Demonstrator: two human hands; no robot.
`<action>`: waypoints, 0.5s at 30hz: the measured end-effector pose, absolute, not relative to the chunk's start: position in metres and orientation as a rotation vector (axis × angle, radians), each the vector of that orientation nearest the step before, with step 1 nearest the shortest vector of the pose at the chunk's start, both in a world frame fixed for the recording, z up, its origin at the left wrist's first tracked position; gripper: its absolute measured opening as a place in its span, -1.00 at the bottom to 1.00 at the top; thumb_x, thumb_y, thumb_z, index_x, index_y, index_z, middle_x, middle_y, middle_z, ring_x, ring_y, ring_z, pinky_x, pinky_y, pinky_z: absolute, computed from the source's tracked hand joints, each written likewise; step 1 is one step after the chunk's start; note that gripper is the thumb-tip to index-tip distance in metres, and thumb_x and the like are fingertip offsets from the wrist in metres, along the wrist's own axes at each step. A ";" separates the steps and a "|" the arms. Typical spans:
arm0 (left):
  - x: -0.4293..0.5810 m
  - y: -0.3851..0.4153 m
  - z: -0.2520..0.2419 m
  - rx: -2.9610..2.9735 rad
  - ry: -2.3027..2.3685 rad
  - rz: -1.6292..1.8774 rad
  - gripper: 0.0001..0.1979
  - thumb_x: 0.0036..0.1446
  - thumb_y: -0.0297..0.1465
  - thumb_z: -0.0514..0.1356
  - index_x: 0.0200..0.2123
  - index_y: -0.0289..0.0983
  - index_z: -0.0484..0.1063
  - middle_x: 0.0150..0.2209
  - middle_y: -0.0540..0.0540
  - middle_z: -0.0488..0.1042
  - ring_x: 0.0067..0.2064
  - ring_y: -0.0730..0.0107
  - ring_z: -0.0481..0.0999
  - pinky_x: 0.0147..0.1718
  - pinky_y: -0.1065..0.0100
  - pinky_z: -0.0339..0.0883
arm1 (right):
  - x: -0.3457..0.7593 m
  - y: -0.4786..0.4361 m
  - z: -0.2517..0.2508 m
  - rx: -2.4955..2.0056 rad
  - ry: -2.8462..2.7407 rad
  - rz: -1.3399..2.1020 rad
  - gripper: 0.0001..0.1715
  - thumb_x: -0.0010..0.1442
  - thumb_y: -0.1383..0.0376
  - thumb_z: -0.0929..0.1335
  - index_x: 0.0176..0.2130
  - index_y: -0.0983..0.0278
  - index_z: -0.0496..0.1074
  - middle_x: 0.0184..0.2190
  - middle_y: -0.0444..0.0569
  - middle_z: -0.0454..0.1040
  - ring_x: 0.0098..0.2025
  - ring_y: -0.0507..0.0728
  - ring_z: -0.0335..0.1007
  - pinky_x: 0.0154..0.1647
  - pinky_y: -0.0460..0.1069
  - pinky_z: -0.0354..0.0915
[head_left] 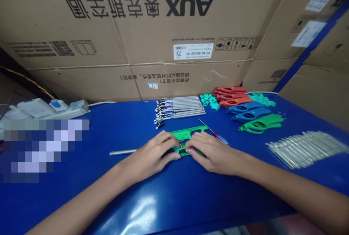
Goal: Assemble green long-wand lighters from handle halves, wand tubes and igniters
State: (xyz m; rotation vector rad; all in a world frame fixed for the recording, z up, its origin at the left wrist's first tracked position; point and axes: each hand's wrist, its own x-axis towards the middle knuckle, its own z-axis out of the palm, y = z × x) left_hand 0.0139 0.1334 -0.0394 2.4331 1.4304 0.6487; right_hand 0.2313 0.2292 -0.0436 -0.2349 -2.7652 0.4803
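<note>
A green handle half [202, 152] sits low over the blue table, between my two hands. My left hand [156, 153] is closed on its left end, by a small teal piece [177, 149]. A silver metal tube [121, 152] sticks out leftward from behind this hand. My right hand [214, 151] pinches near a black part [182, 151] inside the shell; the fingers partly hide what they grip. Just beyond my fingers lies another green shell half [184, 134]. A screwdriver [216, 136] with a red and clear handle rests beside it.
Silver tubes with wires [188, 107] lie in a row at the back. Teal pieces [209, 100] and red, blue and green handle shells [261, 123] are to their right. Thin metal tubes [308, 148] lie far right. A power strip [77, 108] stands left; a large cardboard box [152, 49] walls the back.
</note>
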 end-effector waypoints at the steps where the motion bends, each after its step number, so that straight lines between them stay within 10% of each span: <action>1: 0.014 0.133 -0.040 2.433 1.439 0.661 -0.83 0.35 -0.32 0.09 -0.11 -0.28 0.39 -0.11 -0.12 0.42 -0.05 0.27 0.39 -0.04 0.25 0.34 | 0.231 0.229 -0.044 -0.242 -2.760 0.505 -0.81 0.38 0.38 0.21 -0.17 0.35 0.40 -0.28 -0.01 0.41 -0.23 0.10 0.24 -0.13 0.03 0.18; 15: 0.019 0.132 -0.037 2.409 1.442 0.632 -0.83 0.36 -0.32 0.06 -0.16 -0.31 0.35 -0.15 -0.14 0.38 -0.11 0.24 0.34 -0.10 0.15 0.34 | 0.231 0.219 -0.052 -0.401 -2.578 0.745 -0.79 0.36 0.37 0.24 -0.18 0.32 0.47 -0.30 -0.01 0.46 -0.22 0.10 0.28 -0.11 0.06 0.18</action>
